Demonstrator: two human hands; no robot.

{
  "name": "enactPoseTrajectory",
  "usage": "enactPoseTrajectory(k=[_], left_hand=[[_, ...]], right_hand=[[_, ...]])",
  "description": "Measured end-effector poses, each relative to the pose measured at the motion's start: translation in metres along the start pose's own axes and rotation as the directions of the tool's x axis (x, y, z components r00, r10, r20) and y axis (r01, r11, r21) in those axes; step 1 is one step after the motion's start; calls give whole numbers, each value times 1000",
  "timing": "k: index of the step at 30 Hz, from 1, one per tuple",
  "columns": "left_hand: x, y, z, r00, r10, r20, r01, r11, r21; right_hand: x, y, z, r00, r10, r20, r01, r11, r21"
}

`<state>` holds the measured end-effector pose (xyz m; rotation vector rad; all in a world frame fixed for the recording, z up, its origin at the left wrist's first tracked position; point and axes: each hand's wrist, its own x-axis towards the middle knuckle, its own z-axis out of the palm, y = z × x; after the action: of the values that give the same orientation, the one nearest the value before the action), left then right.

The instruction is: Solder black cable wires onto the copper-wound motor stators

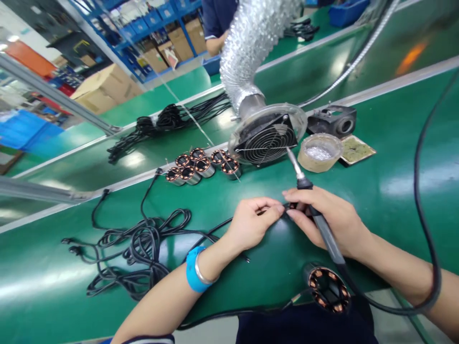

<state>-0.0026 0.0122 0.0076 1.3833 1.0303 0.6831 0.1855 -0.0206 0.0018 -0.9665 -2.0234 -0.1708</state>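
My left hand (251, 220) is closed in a pinch on the end of a black cable (224, 223), which runs off to the left behind my wrist. A soldering iron (324, 231) lies across my right hand (332, 215), its metal tip pointing up and away toward the fan. The thumb and fingertips of that hand also pinch a small dark piece (291, 206) beside my left fingertips; its kind is unclear. Below my right hand, a motor stator (329, 289) with copper windings sits at the table's front edge. A cable with bared wires (297, 298) reaches it.
Tangled black power cords (143, 243) lie at left. Several stators (190, 174) stand along the rail. A round fan (268, 143) with a silver duct (247, 52) is ahead, beside a tub (320, 153) and a sponge pad (356, 149). Another person (217, 28) stands across the line.
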Motion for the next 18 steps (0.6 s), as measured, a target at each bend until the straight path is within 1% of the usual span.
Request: enactPoseTrajectory(k=[2,5,7,9,11,13,14,15,16,17,18], left_hand=[[-3,-1,1,999,49,1,-48,993,109],[-7,-3,3,991,128,-45,-112,956,270],[-11,-3,6,984,165,-72,-135,943,303],[-17,-2,10,985,149,-92,-116,949,294],[-26,0,15,989,128,-78,-99,948,303],[-33,2,18,988,149,-26,-130,922,364],[-36,5,18,985,172,19,-164,893,420],[-38,8,17,978,194,71,-203,843,499],[-38,13,15,970,205,129,-242,772,588],[-38,18,12,962,201,187,-274,682,678],[-37,26,8,956,179,234,-295,569,768]], right_hand=[[2,0,0,1000,-6,20,5,1000,4],[2,1,1,999,32,21,-32,999,2],[1,0,2,999,37,8,-37,999,-21],[-1,-2,3,1000,15,-8,-16,998,-57],[-4,-5,5,1000,-10,-28,7,994,-113],[-6,-6,6,998,-25,-51,15,983,-183],[-7,-7,7,998,-28,-55,15,976,-219],[-7,-7,7,998,-37,-53,23,968,-249],[-6,-6,7,998,-52,-41,39,962,-270],[-4,-6,7,996,-82,-34,69,958,-279],[-1,-6,6,993,-114,-21,103,952,-287]])
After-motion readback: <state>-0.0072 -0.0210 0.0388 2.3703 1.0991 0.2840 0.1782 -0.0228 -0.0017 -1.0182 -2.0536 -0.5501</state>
